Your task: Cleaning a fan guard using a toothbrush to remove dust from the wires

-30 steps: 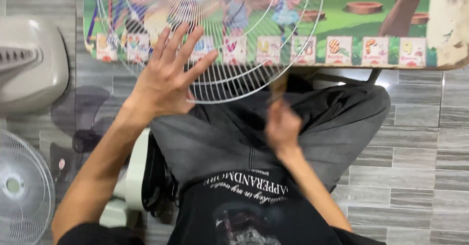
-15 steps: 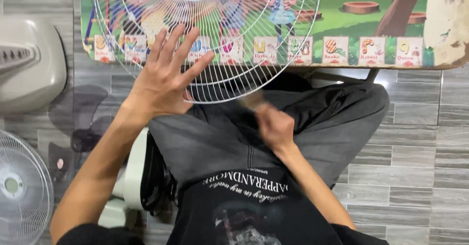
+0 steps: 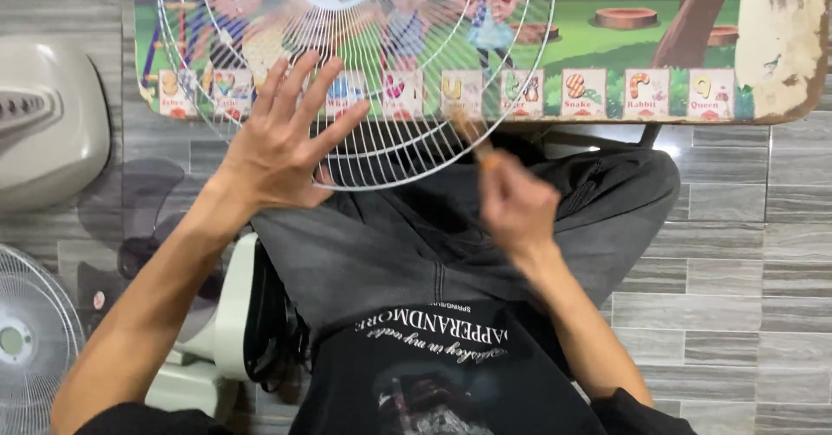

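The left hand (image 3: 282,145) is lying flat, fingers spread, on the white fan grille (image 3: 433,71). The right hand (image 3: 517,207) is gripping a blurred slim tool (image 3: 475,137), angling up-left at the grille's near rim.

A low table (image 3: 784,71) stands across the top of the view, its top covered with a bright cartoon picture of children on grass and a row of small picture cards along the near edge, the covering worn away to pale patches at the right corner. On the grey tiled floor (image 3: 737,270) to the left lie a grey fan motor housing (image 3: 48,123), a dark translucent fan blade (image 3: 143,218) and, at the lower left edge, a second white wire grille (image 3: 30,340). A white plastic fan base (image 3: 221,331) with a black cord (image 3: 273,348) bunched against it sits beside the seated person's grey trousers (image 3: 416,236).
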